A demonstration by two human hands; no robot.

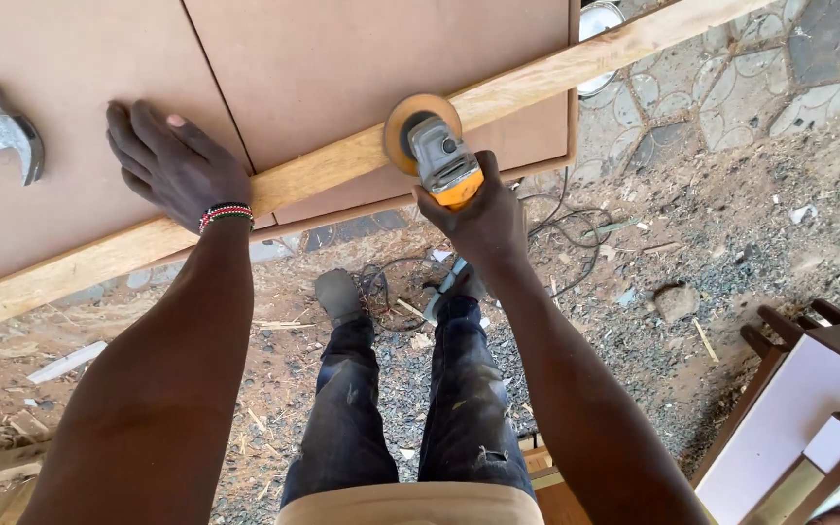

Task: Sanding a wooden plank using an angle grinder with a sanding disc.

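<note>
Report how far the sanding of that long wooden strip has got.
Done: the long pale wooden strip already lies across the brown board panels.

In hand: the right hand holds the yellow-and-grey angle grinder, its round sanding disc on the strip about midway along; the left hand lies flat on the panels beside the strip.

Left: sanded and unsanded stretches cannot be told apart. The yellow-handled claw hammer lies unused.
</note>
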